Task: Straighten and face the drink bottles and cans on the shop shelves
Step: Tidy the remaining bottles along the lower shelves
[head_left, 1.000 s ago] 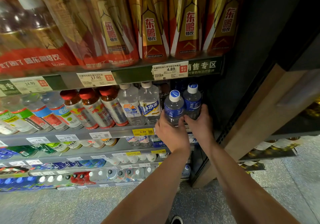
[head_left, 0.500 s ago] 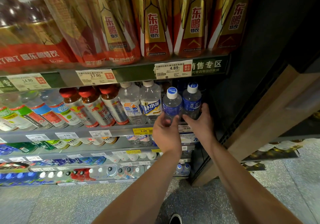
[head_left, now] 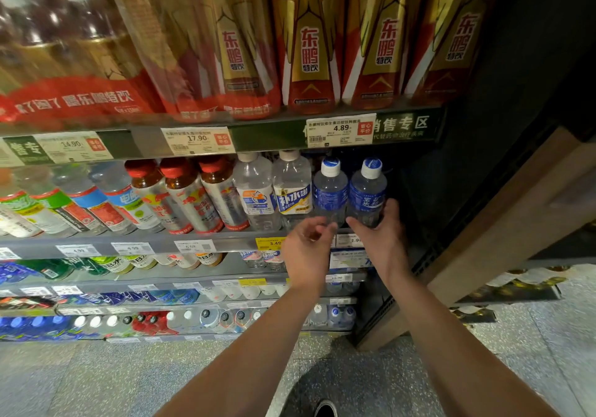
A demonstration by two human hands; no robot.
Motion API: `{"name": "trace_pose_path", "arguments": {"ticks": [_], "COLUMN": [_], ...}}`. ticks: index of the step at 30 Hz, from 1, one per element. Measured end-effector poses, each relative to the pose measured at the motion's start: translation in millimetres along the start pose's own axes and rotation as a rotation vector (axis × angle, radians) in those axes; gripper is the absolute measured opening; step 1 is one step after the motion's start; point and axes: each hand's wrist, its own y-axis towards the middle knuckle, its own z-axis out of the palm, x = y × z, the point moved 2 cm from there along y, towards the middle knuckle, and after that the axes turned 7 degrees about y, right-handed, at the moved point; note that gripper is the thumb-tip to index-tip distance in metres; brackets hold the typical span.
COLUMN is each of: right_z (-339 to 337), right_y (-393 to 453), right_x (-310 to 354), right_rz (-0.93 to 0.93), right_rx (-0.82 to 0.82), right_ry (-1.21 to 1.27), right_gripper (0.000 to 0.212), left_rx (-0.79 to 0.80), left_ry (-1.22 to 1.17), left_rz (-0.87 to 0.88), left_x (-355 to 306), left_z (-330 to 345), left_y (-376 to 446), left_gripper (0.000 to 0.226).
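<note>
Two blue-labelled clear bottles with white caps stand side by side at the right end of the second shelf: the left blue bottle [head_left: 330, 190] and the right blue bottle [head_left: 367, 192]. My right hand [head_left: 380, 236] wraps the base of the right one. My left hand [head_left: 306, 249] hovers just below and in front of the left bottle, fingers curled apart, holding nothing. To the left stand two clear bottles with white labels [head_left: 292, 190], then red-capped bottles [head_left: 180, 194].
Tall gold and red bottles [head_left: 309, 42] fill the top shelf above a price-tag rail [head_left: 342, 131]. Lower shelves hold more bottles [head_left: 106, 265]. A dark cabinet side and wooden panel [head_left: 503, 210] stand right of the shelf. Speckled floor lies below.
My left hand has let go of the left blue bottle and drawn back and down a little. My right hand stays on the right bottle.
</note>
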Motion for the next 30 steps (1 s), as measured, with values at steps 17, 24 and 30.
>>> {"name": "trace_pose_path", "arguments": {"ticks": [17, 24, 30], "right_z": [124, 211, 253], "right_y": [-159, -226, -243], "right_x": [26, 12, -17], "right_rz": [-0.148, -0.006, 0.095], "right_rx": [-0.248, -0.172, -0.087], "right_ry": [-0.124, -0.200, -0.213], "right_gripper": [0.054, 0.049, 0.041], "left_rx": [0.266, 0.315, 0.319], "left_ry": [-0.055, 0.080, 0.125], "left_rz": [-0.002, -0.009, -0.042], "left_x": [99, 166, 203], "left_z": [-169, -265, -295], "left_y": [-8, 1, 12], "left_gripper": [0.024, 0.034, 0.038]}}
